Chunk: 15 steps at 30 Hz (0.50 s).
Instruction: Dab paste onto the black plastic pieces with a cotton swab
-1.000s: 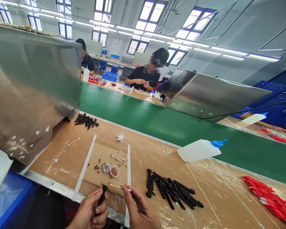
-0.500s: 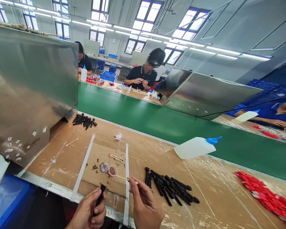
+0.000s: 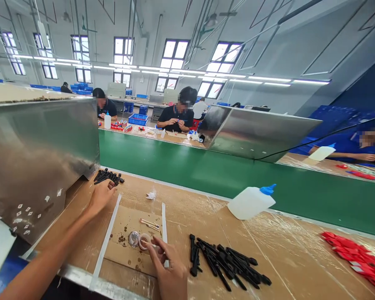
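Cardboard-covered surface [image 3: 181, 204]: two black-part piles, two small cups, one white bottle [image 3: 251, 201].
Left hand [image 3: 101, 196] stretches to the far pile [image 3: 108, 176], fingers' grip hidden; right hand [image 3: 167, 266] pinches a stick at the cups [image 3: 138, 240].

A cardboard-covered workbench [image 3: 187, 200] under clear film carries two piles of black plastic parts [image 3: 225, 262] [image 3: 108, 176], red pieces [image 3: 356, 258], a tipped white glue bottle [image 3: 250, 202], small cups [image 3: 139, 240] and cotton swabs [image 3: 150, 224].

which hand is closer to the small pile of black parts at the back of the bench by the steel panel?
Left. The left hand reaches right up to the small black pile; the right hand is near the front edge at the small cups.
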{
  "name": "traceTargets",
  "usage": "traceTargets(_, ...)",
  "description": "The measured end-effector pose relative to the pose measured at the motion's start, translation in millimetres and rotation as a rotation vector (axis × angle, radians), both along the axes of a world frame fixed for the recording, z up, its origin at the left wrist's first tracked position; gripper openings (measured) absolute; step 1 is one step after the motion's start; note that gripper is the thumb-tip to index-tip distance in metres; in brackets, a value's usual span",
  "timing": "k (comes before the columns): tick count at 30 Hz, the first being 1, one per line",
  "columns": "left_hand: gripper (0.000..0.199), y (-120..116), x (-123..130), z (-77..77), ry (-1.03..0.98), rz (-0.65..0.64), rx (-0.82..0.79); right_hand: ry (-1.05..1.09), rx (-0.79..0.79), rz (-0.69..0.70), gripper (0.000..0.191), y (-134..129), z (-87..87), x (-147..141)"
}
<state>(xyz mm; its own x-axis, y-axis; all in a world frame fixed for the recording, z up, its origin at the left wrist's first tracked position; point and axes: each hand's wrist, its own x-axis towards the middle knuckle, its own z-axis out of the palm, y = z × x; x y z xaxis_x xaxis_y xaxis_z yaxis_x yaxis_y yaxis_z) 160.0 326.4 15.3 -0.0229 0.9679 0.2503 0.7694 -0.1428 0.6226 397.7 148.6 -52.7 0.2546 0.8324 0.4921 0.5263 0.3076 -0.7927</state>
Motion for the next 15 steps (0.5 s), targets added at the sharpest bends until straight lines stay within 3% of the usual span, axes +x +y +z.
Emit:
traceTargets(4,0.021,58,4,3.0,0.119,0.125,0.028,0.102,0.049,-0.122,0.036,-10,-15.0,16)
traceTargets(8,0.019,77,9,-0.3,0.192,0.153,0.048,0.073,0.021,-0.344,0.04,-27,-31.3,56)
traceTargets(12,0.022,66,18,-4.0,0.196,0.105,0.142,-0.102,-0.108,-0.472,0.041,-39,-37.3,94)
traceTargets(15,0.029,29,25,5.7,0.147,0.014,0.212,-0.287,-0.19,-0.492,0.043,-38,-37.2,101)
